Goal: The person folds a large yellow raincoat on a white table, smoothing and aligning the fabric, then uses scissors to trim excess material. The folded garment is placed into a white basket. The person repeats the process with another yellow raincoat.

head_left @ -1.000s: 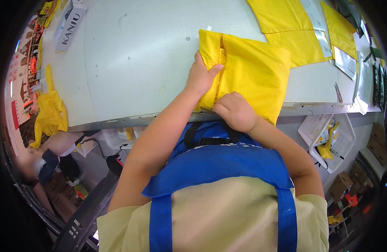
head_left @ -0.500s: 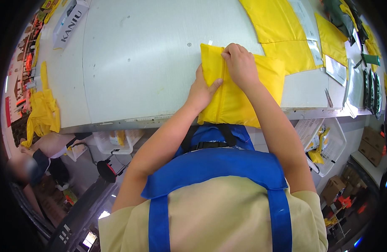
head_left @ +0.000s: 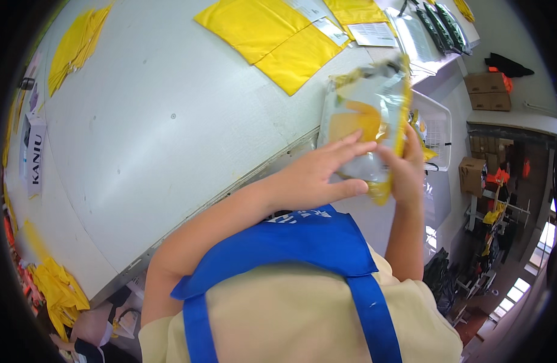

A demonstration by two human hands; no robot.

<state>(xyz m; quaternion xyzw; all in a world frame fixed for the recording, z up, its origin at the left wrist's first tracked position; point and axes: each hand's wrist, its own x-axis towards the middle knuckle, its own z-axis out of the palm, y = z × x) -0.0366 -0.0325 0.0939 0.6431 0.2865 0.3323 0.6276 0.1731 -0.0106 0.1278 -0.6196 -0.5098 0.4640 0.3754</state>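
Observation:
A flat clear-fronted plastic pouch point(head_left: 345, 118) with yellow edges, smeared by motion, is held up tilted over the table's front edge. White and orange print shows through its front. My right hand point(head_left: 408, 166) grips its yellow right side, fingers partly behind it. Across the pouch's lower front reaches my left hand point(head_left: 333, 169), fingers stretched out and thumb apart. Its fingertips lie over the pouch front, close to the right hand; whether they press on it I cannot tell.
Yellow fabric pieces point(head_left: 278, 45) lie at the table's far side, with dark packets point(head_left: 442, 27) to the right. A white basket point(head_left: 439, 121) stands below the table edge. Far left are a white box point(head_left: 35, 154) and yellow cloth point(head_left: 57, 290) near another person's arm. Cardboard boxes point(head_left: 487, 91) stand at right.
My view has swung right. Earlier both hands were at a zipped yellow pouch flat on the table; now a clear-fronted pouch is raised at the right. Whether it is the same one I cannot tell.

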